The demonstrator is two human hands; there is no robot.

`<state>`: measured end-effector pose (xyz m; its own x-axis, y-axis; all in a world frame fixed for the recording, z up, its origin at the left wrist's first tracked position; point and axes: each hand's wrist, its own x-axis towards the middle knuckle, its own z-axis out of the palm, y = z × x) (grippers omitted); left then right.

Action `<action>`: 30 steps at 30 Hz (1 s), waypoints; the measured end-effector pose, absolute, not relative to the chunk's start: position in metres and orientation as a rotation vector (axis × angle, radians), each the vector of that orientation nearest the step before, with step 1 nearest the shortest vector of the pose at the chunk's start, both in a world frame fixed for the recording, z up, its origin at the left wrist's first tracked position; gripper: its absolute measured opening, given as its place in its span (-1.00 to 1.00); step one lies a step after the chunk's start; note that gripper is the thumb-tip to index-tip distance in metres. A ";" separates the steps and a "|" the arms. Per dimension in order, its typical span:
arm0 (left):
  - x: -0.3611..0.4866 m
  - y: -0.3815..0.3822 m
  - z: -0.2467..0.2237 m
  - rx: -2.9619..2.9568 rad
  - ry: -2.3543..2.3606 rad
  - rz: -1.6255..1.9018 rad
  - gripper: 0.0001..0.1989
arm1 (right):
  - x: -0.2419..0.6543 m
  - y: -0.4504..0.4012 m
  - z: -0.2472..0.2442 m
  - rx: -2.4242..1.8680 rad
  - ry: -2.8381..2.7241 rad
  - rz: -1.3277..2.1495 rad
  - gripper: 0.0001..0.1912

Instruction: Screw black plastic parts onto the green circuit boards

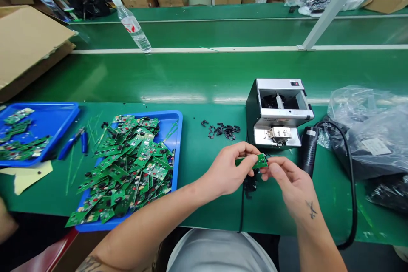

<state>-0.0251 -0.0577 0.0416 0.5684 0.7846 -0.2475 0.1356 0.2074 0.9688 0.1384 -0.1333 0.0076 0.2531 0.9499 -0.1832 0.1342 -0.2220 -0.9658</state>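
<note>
My left hand is closed around a small green circuit board, thumb on top, in front of the machine. At the board's right end, the fingers of my right hand are pinched together; whatever lies between them is too small to make out. Just under my hands is a pile of small black plastic parts, partly covered by my fingers. More black plastic clips lie loose beyond my left hand. A grey and black benchtop machine with a metal block at its front stands behind my hands.
Left of me, a blue tray is heaped with circuit boards; another blue tray sits farther left. Blue-handled pliers lie between them. A black-handled tool with a thick cable and plastic bags are at right. A water bottle stands behind.
</note>
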 end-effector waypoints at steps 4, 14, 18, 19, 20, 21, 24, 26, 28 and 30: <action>-0.026 -0.061 0.040 1.298 0.897 0.543 -0.80 | 0.139 -0.132 -0.001 -1.472 -0.954 1.215 -0.74; -0.026 -0.062 0.043 1.359 0.875 0.545 -0.80 | 0.138 -0.134 -0.006 -1.423 -0.865 1.201 -0.78; -0.024 -0.061 0.043 1.420 0.925 0.541 -0.79 | 0.137 -0.131 -0.005 -1.481 -0.923 1.161 -0.74; -0.023 -0.059 0.042 1.442 0.936 0.540 -0.79 | 0.137 -0.131 -0.003 -1.509 -0.944 1.141 -0.72; -0.022 -0.057 0.041 1.464 0.947 0.539 -0.79 | 0.138 -0.130 -0.001 -1.544 -0.969 1.117 -0.69; -0.020 -0.053 0.039 1.483 0.957 0.537 -0.79 | 0.140 -0.130 0.002 -1.588 -0.997 1.080 -0.66; -0.017 -0.037 0.031 1.498 0.995 0.500 -0.79 | 0.162 -0.129 0.014 -1.792 -1.045 0.835 -0.53; -0.015 -0.024 0.026 1.472 1.033 0.450 -0.79 | 0.187 -0.127 0.020 -1.984 -1.019 0.570 -0.42; -0.013 -0.012 0.022 1.439 1.062 0.397 -0.79 | 0.216 -0.121 0.021 -2.197 -0.987 0.361 -0.31; -0.011 -0.004 0.019 1.409 1.077 0.357 -0.79 | 0.241 -0.114 0.013 -2.386 -1.004 0.306 -0.17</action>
